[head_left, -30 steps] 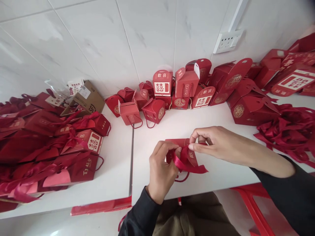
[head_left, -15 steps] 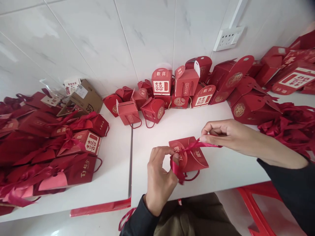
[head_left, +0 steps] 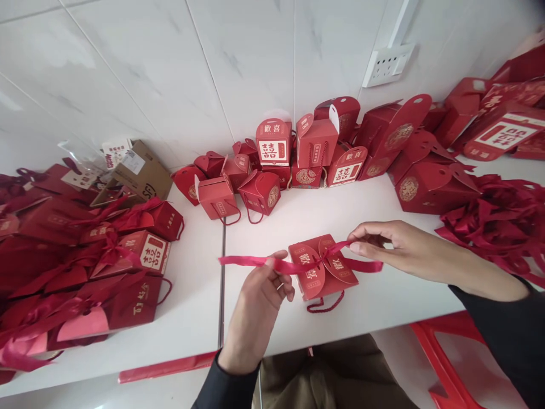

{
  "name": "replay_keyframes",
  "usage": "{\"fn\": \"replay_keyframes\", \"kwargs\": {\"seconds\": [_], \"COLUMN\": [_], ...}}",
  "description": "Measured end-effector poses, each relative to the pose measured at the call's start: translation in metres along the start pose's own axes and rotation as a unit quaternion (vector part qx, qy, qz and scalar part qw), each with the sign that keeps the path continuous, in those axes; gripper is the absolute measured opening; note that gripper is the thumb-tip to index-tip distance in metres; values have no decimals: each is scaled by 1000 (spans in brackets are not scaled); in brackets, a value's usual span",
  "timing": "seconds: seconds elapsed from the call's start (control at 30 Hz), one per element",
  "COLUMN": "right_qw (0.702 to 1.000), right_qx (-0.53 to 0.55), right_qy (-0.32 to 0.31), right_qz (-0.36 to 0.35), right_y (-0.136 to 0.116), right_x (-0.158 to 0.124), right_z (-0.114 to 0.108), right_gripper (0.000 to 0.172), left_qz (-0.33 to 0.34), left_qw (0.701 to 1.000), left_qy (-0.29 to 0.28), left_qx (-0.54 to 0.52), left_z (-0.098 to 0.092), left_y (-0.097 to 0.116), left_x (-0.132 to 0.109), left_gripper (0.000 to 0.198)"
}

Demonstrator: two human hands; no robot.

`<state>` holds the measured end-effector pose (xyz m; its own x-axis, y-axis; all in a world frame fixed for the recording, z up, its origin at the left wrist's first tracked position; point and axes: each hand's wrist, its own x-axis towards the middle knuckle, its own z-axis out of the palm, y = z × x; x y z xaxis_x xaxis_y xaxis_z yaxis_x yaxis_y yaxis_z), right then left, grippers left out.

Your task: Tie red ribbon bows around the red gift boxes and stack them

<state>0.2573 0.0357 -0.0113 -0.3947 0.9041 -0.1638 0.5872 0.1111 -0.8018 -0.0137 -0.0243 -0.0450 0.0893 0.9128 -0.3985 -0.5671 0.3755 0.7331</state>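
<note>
A small red gift box (head_left: 315,284) with gold lettering lies in front of me, its rounded flaps folded over the top and a dark red cord handle (head_left: 327,307) hanging at its near side. Across the flaps runs a crimson ribbon (head_left: 298,266), crossed at the middle of the lid. My left hand (head_left: 258,309) is closed on one ribbon end, left of the box, and the tail sticks out past the thumb. On the other side, my right hand (head_left: 389,247) pinches the other end between thumb and index finger; its tail hangs below.
Finished-looking red boxes with bows (head_left: 128,250) crowd the left table. More red boxes (head_left: 272,142) stand along the tiled wall, and a heap of loose ribbons (head_left: 489,227) lies at the right. A cardboard carton (head_left: 147,170) sits back left; a red stool (head_left: 438,363) stands below.
My left hand has moved left and drawn its ribbon end out straight, away from the loop it held over the box. My right hand still pinches its end.
</note>
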Motion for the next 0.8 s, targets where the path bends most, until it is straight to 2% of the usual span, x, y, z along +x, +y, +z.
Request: {"fn": "replay_keyframes", "kwargs": {"seconds": [0.13, 0.27, 0.43, 0.53, 0.6, 0.67, 0.7, 0.8], "right_qw": [999, 997, 997, 996, 997, 999, 1000, 1000], "right_qx": [39, 74, 72, 57, 43, 23, 12, -22], "right_qy": [-26, -10, 8, 32, 37, 21, 11, 11], "right_qz": [13, 0, -41, -65, -54, -23, -5, 14], "right_y": [-6, -15, -36, -47, -49, -47, -44, -32], "right_x": [-6, -13, -11, -9, -7, -6, -5, -3], "right_z": [-5, -6, 5, 10, 11, 11, 11, 11], "right_gripper": [45, 42, 38, 34, 36, 40, 41, 41], "left_qz": [91, 145, 188, 218, 224, 226, 228, 235], "left_qw": [991, 972, 895, 852, 852, 863, 867, 872], "left_qy": [37, 7, -29, -73, -83, -60, -47, -34], "left_qx": [93, 186, 404, 470, 466, 448, 440, 428], "left_z": [5, 13, 33, 40, 41, 39, 38, 34], "left_y": [-5, 4, 16, 17, 17, 18, 18, 21], "left_x": [-2, 4, 18, 21, 20, 19, 19, 16], "left_gripper": [27, 29, 24, 21, 30, 45, 46, 16]}}
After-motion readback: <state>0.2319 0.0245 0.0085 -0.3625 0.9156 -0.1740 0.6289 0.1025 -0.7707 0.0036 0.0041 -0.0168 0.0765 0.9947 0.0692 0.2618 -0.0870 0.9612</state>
